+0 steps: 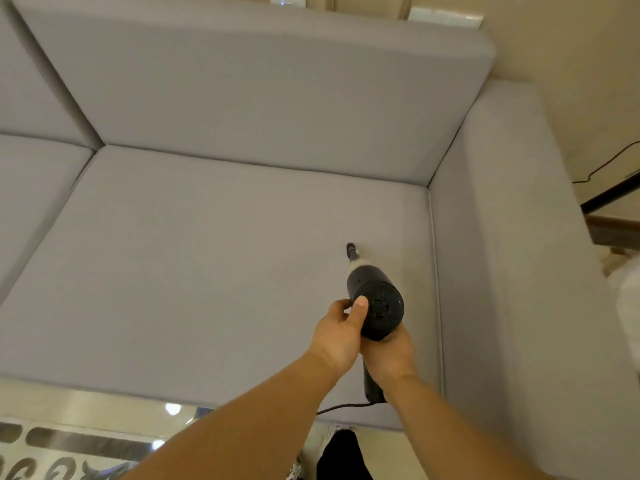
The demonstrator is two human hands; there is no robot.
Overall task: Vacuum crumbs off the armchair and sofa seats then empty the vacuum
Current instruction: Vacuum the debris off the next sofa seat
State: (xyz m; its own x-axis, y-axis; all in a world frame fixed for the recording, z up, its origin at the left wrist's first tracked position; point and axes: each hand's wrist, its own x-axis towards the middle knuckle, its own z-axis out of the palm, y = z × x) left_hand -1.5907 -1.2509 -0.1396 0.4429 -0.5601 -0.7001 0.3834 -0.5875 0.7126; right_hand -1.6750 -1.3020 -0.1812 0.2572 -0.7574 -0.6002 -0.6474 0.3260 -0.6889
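- Black plastic fills both hands: the handheld vacuum is held out over the right end of the sofa seat, its round rear cap facing the camera.
- Left hand grips the vacuum's body from the left side, the thumb laid up against the rim of the rear cap, the other fingers curled round the far side and mostly hidden.
- Right hand wraps the handle beneath the body; its fingers are curled under and out of sight, so how tightly they close, I can't tell.
- Nozzle points away and down, its narrow black tip right at the grey seat fabric; whether it actually touches, I can't tell.
- A pale band sits between the nozzle and the dark body.
- Down below, the handle's foot sticks out under the right wrist, and a thin black cord trails left from it across the front edge of the cushion.
- The sofa is pale grey fabric: back cushion upright behind, armrest just right of the vacuum, a second seat cushion off to the left.
- Cream wall behind, with white switch plates above the sofa back.
- Glossy patterned floor at the lower left, catching light spots.
- A dark trouser leg shows at the bottom edge.
- Far right, a black cable runs along the wall beside dark wooden furniture.
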